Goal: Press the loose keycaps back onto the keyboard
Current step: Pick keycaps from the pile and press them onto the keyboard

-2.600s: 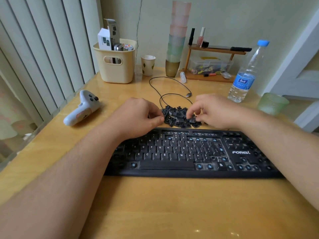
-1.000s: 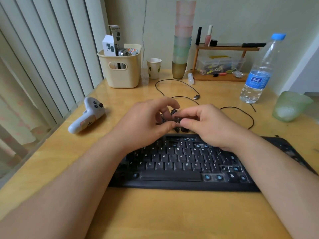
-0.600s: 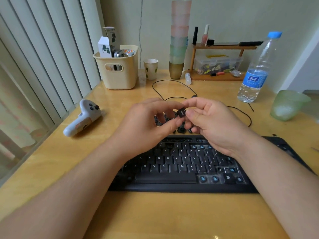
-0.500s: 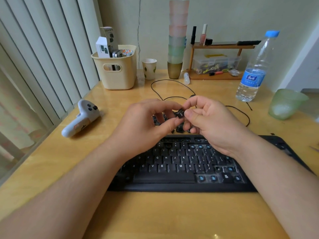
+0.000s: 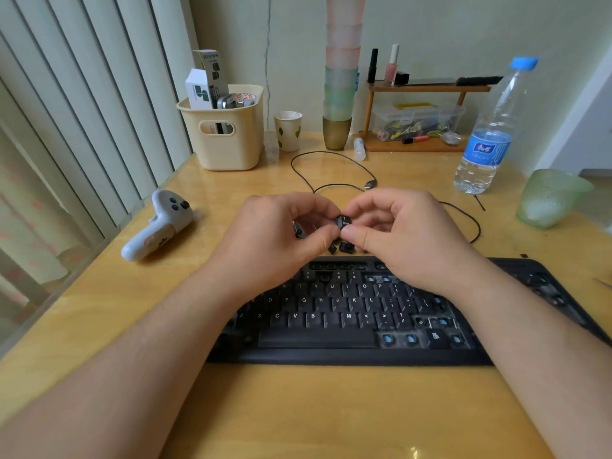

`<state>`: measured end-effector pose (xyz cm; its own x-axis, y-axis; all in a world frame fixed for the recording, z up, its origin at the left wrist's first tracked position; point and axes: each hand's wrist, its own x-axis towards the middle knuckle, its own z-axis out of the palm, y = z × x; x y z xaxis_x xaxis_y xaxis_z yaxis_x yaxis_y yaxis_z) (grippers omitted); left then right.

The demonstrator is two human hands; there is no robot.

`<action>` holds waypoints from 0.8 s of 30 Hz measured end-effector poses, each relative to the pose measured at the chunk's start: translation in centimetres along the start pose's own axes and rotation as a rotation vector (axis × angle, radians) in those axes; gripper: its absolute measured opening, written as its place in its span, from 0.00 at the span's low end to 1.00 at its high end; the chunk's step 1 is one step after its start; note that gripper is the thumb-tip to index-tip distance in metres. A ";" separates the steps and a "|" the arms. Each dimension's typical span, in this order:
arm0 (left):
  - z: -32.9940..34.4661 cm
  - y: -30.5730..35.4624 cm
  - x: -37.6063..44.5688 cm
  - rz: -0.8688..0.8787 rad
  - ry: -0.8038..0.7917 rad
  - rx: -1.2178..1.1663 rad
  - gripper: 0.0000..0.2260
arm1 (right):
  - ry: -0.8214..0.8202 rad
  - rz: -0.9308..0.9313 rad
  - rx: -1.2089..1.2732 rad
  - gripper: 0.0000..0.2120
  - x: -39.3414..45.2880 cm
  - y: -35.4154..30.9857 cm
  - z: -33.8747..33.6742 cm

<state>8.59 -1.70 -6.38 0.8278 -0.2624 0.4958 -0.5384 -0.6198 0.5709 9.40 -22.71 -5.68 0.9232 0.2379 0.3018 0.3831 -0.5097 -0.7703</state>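
Note:
A black keyboard [image 5: 347,313] lies across the wooden desk [image 5: 298,409], with several bare blue switch stems showing at its lower right. Just behind it sits a pile of loose black keycaps [image 5: 342,247], mostly hidden by my hands. Above that pile both hands meet on one black keycap [image 5: 343,222] marked "7 Home". My left hand [image 5: 281,240] pinches it from the left with thumb and fingers. My right hand [image 5: 397,233] pinches it from the right.
A white game controller [image 5: 157,225] lies at the left. A cream basket [image 5: 225,134], paper cup [image 5: 288,130], stacked cups [image 5: 341,77] and small shelf [image 5: 420,117] line the back. A water bottle [image 5: 493,134] and green glass [image 5: 549,198] stand right. A black cable [image 5: 331,170] loops behind the hands.
Both hands lifted off the keycap pile and came together, raising one keycap between them. In the last half second they hold nearly still.

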 end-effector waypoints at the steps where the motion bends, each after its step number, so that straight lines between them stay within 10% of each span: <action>1: -0.1 0.0 0.0 0.003 -0.001 0.016 0.08 | 0.019 -0.024 -0.060 0.08 0.0 0.0 0.0; 24: -2.2 -3.7 0.8 -0.115 -0.247 0.272 0.11 | -0.619 0.113 -0.608 0.05 2.9 -4.4 1.0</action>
<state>10.88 2.03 -6.65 0.9113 -0.3295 0.2469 -0.4057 -0.8206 0.4025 10.35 -18.94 -2.01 0.8424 0.4758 -0.2529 0.4028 -0.8678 -0.2909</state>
